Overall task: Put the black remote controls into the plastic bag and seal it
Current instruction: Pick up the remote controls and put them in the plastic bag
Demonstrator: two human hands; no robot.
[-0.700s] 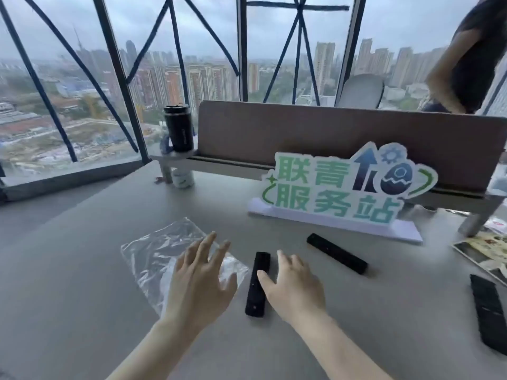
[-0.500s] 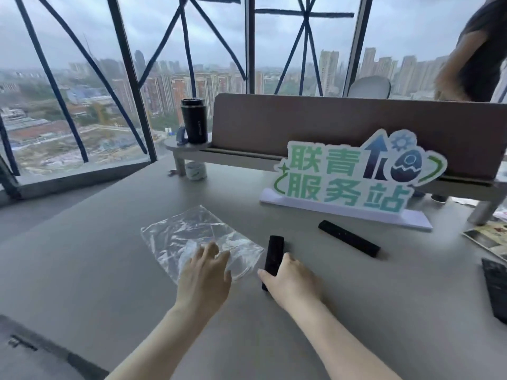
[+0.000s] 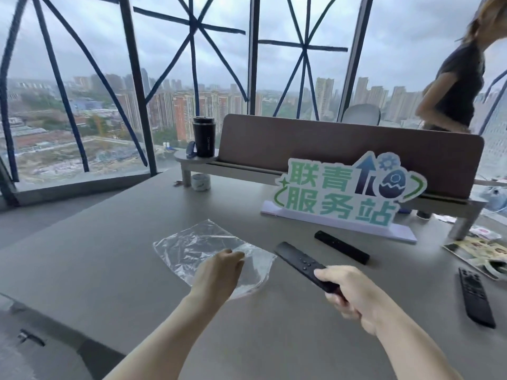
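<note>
- Since the earlier frames, the nearest black remote (image 3: pixel 300 263) has left the tabletop — it is now lifted in the right hand (image 3: pixel 354 296), its far end pointing up and to the left, toward the bag.
- Right hand: fingers curled tight around the near end of the nearest black remote, thumb laid along its top face below the small buttons.
- Left hand (image 3: pixel 219 272): knuckles up, fingers bent down onto the near right part of the plastic bag (image 3: pixel 197 245); whether the fingertips pinch the film or only press on it cannot be told.
- Plastic bag: clear, crinkled, lying flat on the grey table (image 3: pixel 96 256), with nothing visible inside it.
- Second black remote (image 3: pixel 341 247): lies flat on the table beyond the right hand, just in front of the sign.
- Third black remote (image 3: pixel 476 297): lies flat near the right edge of the view, well apart from the bag.
- Green-and-white sign (image 3: pixel 345 193): stands upright on a pale base, in front of a brown desk divider (image 3: pixel 329 144).
- Black tumbler (image 3: pixel 203 137): upright on a small raised shelf at the divider's left end; a small white pot (image 3: pixel 200 182) sits beneath the shelf.
- Printed papers (image 3: pixel 477 252): on the table at far right.
- Another person in a dark top (image 3: pixel 461 86) — standing behind the divider, upper right.
</note>
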